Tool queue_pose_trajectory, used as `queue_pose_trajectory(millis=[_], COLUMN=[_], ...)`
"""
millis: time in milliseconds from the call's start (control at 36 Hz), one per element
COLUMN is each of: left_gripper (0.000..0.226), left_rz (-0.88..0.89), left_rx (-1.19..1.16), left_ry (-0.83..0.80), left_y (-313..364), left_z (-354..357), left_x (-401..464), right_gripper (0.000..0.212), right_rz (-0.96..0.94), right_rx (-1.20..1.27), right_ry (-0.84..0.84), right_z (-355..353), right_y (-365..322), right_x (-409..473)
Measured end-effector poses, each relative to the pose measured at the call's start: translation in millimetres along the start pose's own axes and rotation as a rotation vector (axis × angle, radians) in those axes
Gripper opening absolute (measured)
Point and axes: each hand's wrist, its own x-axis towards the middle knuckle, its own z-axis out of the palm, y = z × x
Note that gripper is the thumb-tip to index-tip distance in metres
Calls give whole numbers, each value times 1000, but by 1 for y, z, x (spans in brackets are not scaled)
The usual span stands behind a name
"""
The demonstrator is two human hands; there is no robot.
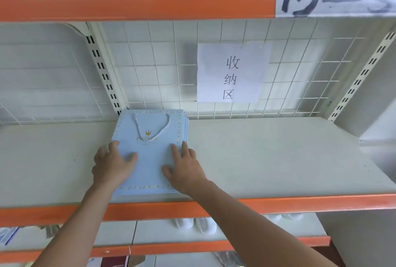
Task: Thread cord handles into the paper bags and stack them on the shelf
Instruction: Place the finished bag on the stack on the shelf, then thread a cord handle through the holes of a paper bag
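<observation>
Left hand point(111, 162) lay flat on the near left part of the top bag point(150, 155), fingers straight and spread, gripping nothing. Right hand point(184, 168) lay likewise on the near right part, fingers straight, outer fingers reaching over the bag's right edge, also holding nothing. Both pressed down rather than pinched.

Rested on a stack point(186, 125) of like blue bags, flat on the shelf point(278, 155), toward its left side, near edge just behind the orange front rail point(278, 202). Long axis ran front to back. Mouth end pointed away, at the wire grid point(150, 63); bottom fold faced the rail. Cord point(152, 126) lay in a loop on the upper face, bowed toward the hands, both ends entering near the far edge. Crown point(148, 132) sat just inside the loop's bend.

Risks, as a judgement only. Lower bags fanned out to the right at the far end, so the pile looked already skewed; an uneven push from one hand would likely twist the top bag further and worsen the fan. Smooth paper on smooth paper: a slide forward on release could carry it over the rail. Loose cord could snag under the next bag laid on top and tilt the pile. Paper sign point(232, 72) hung on the grid beyond, well apart from the stack.
</observation>
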Motion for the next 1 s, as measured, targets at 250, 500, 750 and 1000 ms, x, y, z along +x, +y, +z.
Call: queue_pose_trajectory(millis=[250, 500, 750, 1000], left_gripper=[56, 60, 64, 75], left_rz=[621, 1133, 1597, 2100], left_rx=[92, 72, 3, -35], left_ry=[283, 14, -191, -345], left_y=[104, 224, 261, 207], left_z=[35, 117, 168, 165], left_x=[-73, -246, -541, -852], right_gripper=[67, 74, 70, 70], right_rz=[115, 593, 964, 1436], right_rx=[-123, -304, -408, -342], right_ry=[235, 435, 588, 663], right_z=[-67, -122, -106, -41], right_y=[74, 198, 235, 183], right_x=[-87, -315, -617, -932])
